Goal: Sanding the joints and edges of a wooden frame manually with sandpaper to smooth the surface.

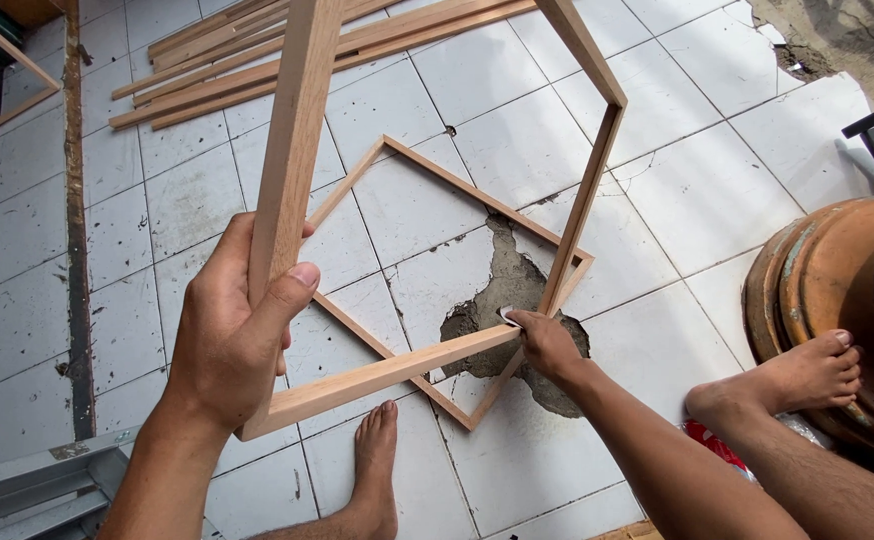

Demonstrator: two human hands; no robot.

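Two hands on wooden frame (pixel 377 375), cracked white tile floor (pixel 187 200)

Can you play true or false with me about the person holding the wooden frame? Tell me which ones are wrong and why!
1. The left hand grips one side of the wooden frame. True.
2. The right hand is up at the top of the frame. False: it is at the frame's lower corner, pinching something small and white.
3. A second frame lies flat on the floor tiles. True.
4. The floor is whole and smooth. False: a broken patch shows grey cement.
5. The person wears shoes. False: the feet are bare.
6. Loose wooden strips lie farther back on the floor. True.
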